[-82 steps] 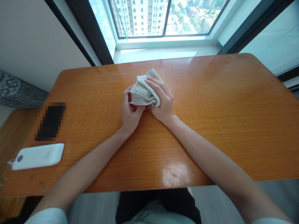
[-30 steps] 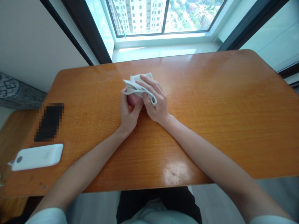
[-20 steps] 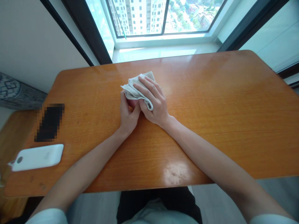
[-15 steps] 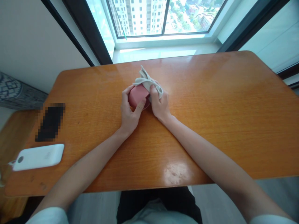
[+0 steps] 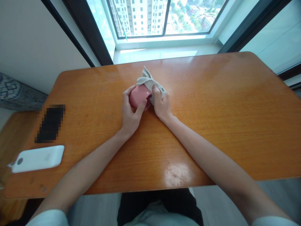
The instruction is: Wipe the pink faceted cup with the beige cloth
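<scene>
My left hand (image 5: 130, 113) grips a pink ceramic cup (image 5: 139, 96) from below, its thumb across the cup's near side. The cup is tilted on its side, just above the table, with its rim toward my right hand. My right hand (image 5: 161, 105) pinches a crumpled beige cloth (image 5: 148, 79) and presses it against the far right of the cup. That hand hides the cup's opening, so I cannot see inside.
The orange wooden table (image 5: 211, 103) spans the view, with a pixelated dark phone (image 5: 50, 124) and a white rounded device (image 5: 37, 159) at its left. A window (image 5: 141, 18) lies beyond the far edge, and a patterned cushion (image 5: 14, 91) sits at far left.
The cloth has shifted off the cup toward the far right, baring most of the pink surface. My right hand has moved to the cup's right side. The cup has turned slightly in my left hand.
</scene>
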`<state>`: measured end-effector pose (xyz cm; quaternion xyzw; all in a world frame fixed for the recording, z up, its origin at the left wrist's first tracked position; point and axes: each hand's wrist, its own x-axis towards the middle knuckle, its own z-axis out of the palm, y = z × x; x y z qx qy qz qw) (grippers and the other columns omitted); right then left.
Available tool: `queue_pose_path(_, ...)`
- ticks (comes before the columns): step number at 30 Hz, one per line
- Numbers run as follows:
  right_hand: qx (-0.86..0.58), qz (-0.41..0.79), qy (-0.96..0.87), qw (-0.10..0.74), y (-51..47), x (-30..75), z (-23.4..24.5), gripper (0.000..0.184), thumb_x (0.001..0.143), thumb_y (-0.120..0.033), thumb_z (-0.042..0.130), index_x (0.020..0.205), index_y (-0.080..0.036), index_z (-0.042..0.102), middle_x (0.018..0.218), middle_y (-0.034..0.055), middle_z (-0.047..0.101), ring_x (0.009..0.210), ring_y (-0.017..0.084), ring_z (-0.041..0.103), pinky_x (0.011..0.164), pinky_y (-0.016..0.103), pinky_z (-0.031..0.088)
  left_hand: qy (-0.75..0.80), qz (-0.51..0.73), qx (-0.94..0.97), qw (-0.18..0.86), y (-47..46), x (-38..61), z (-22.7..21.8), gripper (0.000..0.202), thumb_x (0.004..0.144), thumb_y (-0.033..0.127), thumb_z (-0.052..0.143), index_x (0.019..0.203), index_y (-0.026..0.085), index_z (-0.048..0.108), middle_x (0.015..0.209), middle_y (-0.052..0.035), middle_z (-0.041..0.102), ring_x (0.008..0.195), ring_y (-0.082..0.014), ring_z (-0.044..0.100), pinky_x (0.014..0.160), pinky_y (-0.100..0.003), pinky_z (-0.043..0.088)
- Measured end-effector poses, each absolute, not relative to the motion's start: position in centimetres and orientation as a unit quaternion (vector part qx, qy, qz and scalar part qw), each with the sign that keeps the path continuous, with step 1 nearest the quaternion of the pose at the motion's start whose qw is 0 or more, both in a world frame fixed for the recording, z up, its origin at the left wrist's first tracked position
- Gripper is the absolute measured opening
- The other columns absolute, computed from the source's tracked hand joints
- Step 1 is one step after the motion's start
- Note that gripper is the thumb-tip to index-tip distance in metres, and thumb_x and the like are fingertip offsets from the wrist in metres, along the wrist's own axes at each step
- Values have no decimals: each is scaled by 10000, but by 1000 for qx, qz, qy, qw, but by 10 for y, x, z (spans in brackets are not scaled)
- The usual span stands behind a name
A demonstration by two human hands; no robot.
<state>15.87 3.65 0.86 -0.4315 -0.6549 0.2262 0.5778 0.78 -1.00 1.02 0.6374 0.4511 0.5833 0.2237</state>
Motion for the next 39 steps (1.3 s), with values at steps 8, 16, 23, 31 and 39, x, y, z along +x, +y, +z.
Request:
queue_pose_path(8, -322, 65, -789, 519, 20, 161, 21, 450, 1123, -467, 431, 1457, -337, 703, 1612, 41, 676, 1606, 289, 546, 1355, 583, 432, 440, 608, 613, 246, -5, 6, -5, 502, 1022, 692, 679, 1336, 313, 579, 1242, -58, 738, 1075, -228, 724, 1010, -463, 629)
queue_pose_path(16, -448, 228, -640, 580, 33, 159, 10, 569, 1145, -623, 365, 1200, -241, 783, 1213, 76, 846, 1205, 270, 794, 1160, 481, 615, 452, 586, 633, 227, -11, 9, 11, 611, 1007, 621, 748, 1460, 273, 531, 1514, -98, 633, 1437, -266, 621, 1282, -454, 493)
queue_pose_path(23, -348, 169, -725, 570, 27, 159, 17, 473, 1140, -546, 422, 1350, -284, 755, 1471, 74, 756, 1487, 273, 645, 1321, 518, 469, 443, 596, 629, 230, -9, 8, 4, 515, 1028, 622, 717, 1385, 292, 548, 1372, -63, 687, 1255, -225, 692, 1144, -409, 575)
queue_pose_path(31, -417, 227, -669, 572, 29, 162, 15, 541, 1138, -628, 380, 1243, -270, 773, 1264, 66, 822, 1309, 266, 744, 1215, 477, 564, 453, 577, 644, 219, -10, 8, 7, 592, 1045, 627, 690, 1487, 284, 498, 1512, -84, 625, 1420, -254, 633, 1263, -436, 502)
queue_pose_path(39, -431, 261, -642, 578, 36, 160, 12, 566, 1136, -641, 380, 1122, -237, 777, 1211, 79, 827, 1220, 264, 773, 1154, 467, 600, 457, 568, 651, 211, -9, 7, 7, 604, 1041, 610, 707, 1502, 282, 493, 1548, -87, 606, 1465, -270, 606, 1307, -459, 462)
